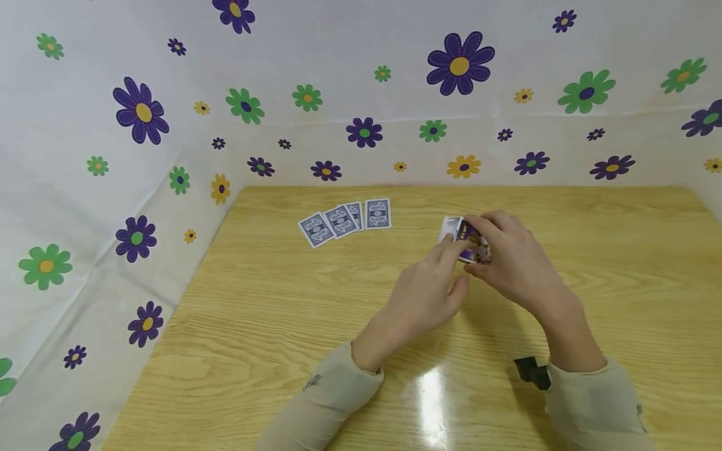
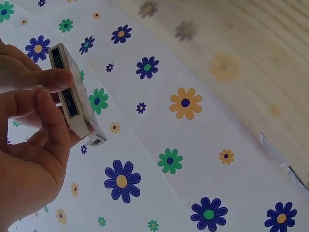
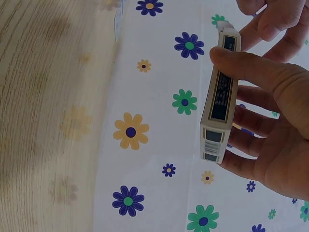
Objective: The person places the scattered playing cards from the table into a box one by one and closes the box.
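Note:
A small card box (image 1: 472, 243) with a purple picture on its face is in my right hand (image 1: 521, 260), tilted over the table. My right thumb (image 3: 241, 65) presses one narrow side of the card box (image 3: 218, 106), with the other fingers around the opposite side. A white flap (image 1: 449, 227) stands out at the box's left end. My left hand (image 1: 423, 288) reaches to that end, its fingertips touching the box near the flap and its thumb held apart. In the left wrist view, part of the left fingers is hidden behind the card box (image 2: 72, 101).
Several playing cards (image 1: 341, 221) lie face down at the back left of the wooden table (image 1: 254, 326), some overlapping. A white cloth with flowers (image 1: 338, 56) hangs behind and at the left. A black strap (image 1: 531, 373) shows beside the right cuff.

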The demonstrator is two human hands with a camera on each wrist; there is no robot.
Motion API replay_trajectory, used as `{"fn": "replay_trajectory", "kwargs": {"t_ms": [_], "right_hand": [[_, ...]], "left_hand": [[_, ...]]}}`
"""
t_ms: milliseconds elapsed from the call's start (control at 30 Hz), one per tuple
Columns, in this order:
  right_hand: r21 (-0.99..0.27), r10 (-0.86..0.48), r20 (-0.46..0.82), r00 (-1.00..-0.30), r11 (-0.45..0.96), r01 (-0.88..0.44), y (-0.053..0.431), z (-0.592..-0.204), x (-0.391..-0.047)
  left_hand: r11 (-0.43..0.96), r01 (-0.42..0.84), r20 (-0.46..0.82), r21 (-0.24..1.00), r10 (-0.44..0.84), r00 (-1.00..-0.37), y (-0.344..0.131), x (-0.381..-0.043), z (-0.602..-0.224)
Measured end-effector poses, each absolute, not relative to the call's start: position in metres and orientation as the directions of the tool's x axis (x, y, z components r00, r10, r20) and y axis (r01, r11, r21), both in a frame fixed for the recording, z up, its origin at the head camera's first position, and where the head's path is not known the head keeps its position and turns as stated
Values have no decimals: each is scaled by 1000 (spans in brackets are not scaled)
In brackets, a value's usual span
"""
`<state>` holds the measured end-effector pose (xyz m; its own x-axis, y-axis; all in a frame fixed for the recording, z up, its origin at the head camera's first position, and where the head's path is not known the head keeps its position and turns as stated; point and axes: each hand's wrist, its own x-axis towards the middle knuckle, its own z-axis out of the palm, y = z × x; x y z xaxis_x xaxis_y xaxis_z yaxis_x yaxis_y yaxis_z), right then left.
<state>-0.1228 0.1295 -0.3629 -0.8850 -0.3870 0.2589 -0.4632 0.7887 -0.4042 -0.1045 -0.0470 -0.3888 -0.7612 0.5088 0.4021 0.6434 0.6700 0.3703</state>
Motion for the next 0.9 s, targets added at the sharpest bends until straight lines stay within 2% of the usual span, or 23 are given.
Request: {"fn": "replay_trajectory", "kwargs": {"t_ms": [133,267,400,567,700,800,900], "right_hand": [[-411,-379,215,-900,801,-436,130,-362,-121],[-427,-363,190,-912,806,-410,134,-363,-122],[-438,-339,153,-928,819,-371,139,-362,-123],[-446,-333,99,-938,827,-341,138,-363,-124],[-455,-329,84,-941,827,-330,137,-364,-124],[-459,-328,76,-941,827,-325,137,-365,-124],[-462,-333,76,-940,823,-329,136,-365,-124]], "left_hand": [[674,637,386,373,512,-767,-49,-103,-383],[663,643,428,383,489,-760,-55,-106,-377],[662,579,449,476,383,-807,-71,-119,-371],[689,379,393,618,147,-908,-113,-151,-372],[739,183,283,648,-11,-959,-159,-184,-387],[778,54,171,626,-70,-983,-193,-208,-402],[809,-33,43,587,-71,-997,-221,-226,-414]]}}
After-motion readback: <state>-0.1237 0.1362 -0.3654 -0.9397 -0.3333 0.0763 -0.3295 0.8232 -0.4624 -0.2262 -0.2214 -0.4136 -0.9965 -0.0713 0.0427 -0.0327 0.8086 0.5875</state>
